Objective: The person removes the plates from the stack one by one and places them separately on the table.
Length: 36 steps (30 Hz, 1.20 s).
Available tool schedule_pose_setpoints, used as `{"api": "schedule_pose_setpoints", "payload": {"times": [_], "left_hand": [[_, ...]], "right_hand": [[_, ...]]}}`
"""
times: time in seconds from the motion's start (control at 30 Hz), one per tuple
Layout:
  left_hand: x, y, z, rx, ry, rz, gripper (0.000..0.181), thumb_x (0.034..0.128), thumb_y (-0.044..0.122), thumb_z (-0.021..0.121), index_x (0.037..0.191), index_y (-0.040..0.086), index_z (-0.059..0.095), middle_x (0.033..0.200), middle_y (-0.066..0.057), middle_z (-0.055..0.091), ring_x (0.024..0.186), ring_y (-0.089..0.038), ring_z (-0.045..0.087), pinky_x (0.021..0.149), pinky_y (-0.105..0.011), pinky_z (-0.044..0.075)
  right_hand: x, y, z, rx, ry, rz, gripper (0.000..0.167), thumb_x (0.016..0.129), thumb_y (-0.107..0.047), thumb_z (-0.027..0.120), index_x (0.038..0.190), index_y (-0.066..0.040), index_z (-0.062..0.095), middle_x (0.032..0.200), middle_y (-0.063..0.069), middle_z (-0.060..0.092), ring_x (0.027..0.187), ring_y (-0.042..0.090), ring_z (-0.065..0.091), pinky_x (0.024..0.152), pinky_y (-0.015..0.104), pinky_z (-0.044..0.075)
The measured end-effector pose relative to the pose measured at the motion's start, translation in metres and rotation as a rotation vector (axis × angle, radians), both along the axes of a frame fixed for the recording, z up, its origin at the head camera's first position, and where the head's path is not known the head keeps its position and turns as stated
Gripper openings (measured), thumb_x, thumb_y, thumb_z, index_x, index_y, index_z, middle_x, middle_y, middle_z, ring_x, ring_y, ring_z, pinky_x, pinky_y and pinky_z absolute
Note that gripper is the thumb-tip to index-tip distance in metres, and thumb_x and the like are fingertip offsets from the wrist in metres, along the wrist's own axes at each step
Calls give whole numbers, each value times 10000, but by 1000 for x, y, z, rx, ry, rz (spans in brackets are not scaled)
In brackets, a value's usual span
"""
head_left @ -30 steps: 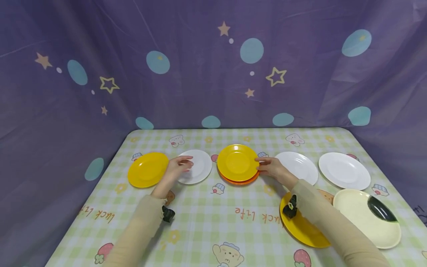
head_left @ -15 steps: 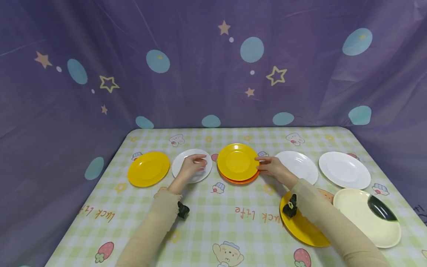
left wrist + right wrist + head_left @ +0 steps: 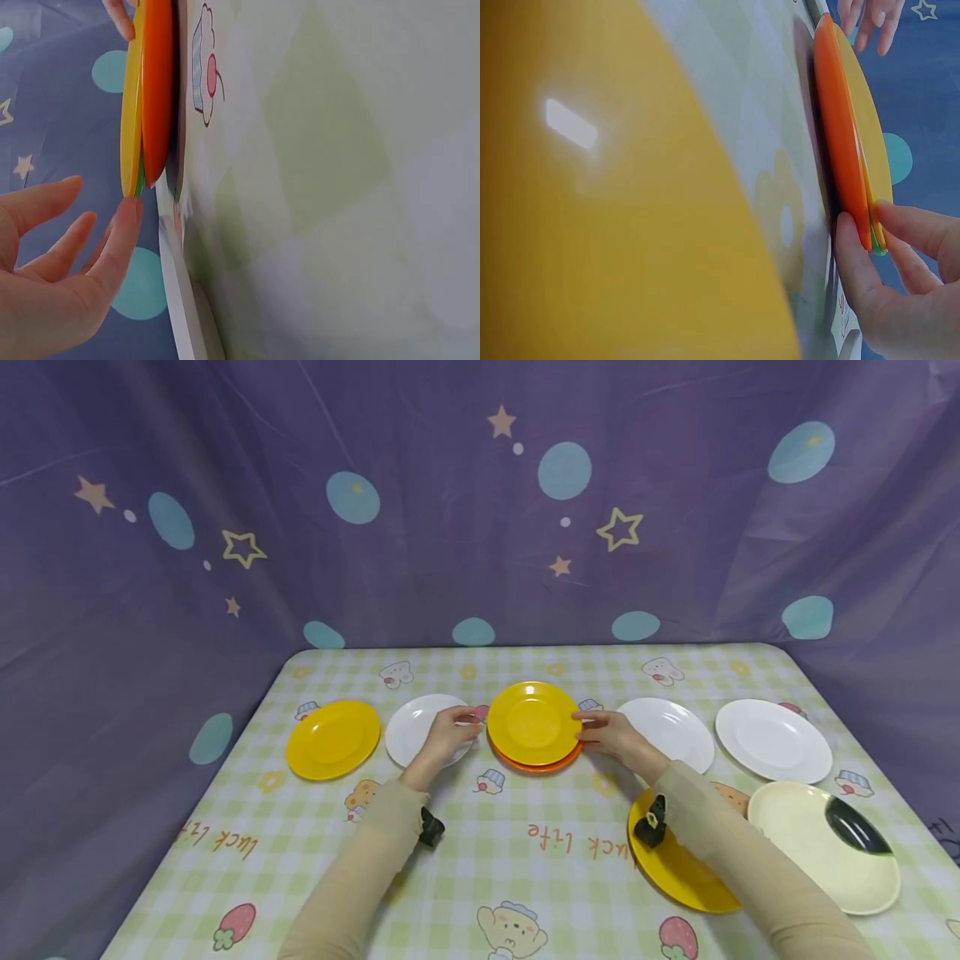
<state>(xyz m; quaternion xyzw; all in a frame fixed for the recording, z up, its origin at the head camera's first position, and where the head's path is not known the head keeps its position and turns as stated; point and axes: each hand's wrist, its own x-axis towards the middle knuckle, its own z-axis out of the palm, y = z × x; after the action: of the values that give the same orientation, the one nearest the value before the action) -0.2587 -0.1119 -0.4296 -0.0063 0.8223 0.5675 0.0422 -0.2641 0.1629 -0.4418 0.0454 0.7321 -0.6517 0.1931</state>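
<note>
A yellow plate tops a stack at the table's middle, with an orange plate under it. Between them a sliver of green shows at the rim. My right hand holds the stack's right rim, one digit low against the orange plate and others at the yellow edge. Above the left white plate is my left hand, fingers loosely bent and holding nothing. Its fingertips come close to the stack's left rim; whether they touch is hard to tell.
Another yellow plate lies far left. Two white plates, one behind my right hand and one farther right, lie at the right. Nearer are a large yellow plate, partly under my right forearm, and a cream plate with a dark patch.
My left hand has moved right across the left white plate, up to the stack. The right hand and all the plates have stayed in place.
</note>
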Motion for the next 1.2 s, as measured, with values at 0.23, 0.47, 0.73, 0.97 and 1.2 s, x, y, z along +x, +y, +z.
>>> {"api": "schedule_pose_setpoints", "payload": {"times": [0.23,0.47,0.73,0.97,1.2], "left_hand": [[-3,10,1,-72,-38,27,322,797,-3,575,1119,-10,584,1070,-159,586,945,-268,557,809,-327,503],[-8,18,-3,-51,-55,56,323,780,-33,582,1104,-24,582,1064,-162,579,965,-258,541,800,-300,502],[-6,24,-5,27,-74,79,341,781,-42,578,1121,-44,558,1061,-181,585,970,-259,556,810,-289,503],[-6,25,-5,68,-39,100,325,766,-82,576,1090,-84,566,1028,-216,596,939,-276,572,766,-280,520],[-11,25,-11,89,-46,126,335,755,-99,582,1089,-72,581,1011,-210,610,906,-271,590,745,-309,527]], "right_hand": [[-2,-1,-2,22,7,-11,456,814,19,584,1251,49,456,1090,164,506,742,76,559,761,283,522],[-1,-1,-2,11,3,-8,457,821,22,575,1258,51,444,1112,171,491,764,87,558,778,294,517],[1,-1,0,-10,-8,-9,438,832,47,544,1257,60,440,1075,159,500,760,86,561,778,280,516],[2,-2,2,-16,-7,-16,448,817,55,562,1250,62,447,1014,117,509,744,92,553,760,277,522],[0,-3,-1,14,8,-29,454,809,38,583,1244,59,457,1083,184,525,755,99,569,769,294,520]]}}
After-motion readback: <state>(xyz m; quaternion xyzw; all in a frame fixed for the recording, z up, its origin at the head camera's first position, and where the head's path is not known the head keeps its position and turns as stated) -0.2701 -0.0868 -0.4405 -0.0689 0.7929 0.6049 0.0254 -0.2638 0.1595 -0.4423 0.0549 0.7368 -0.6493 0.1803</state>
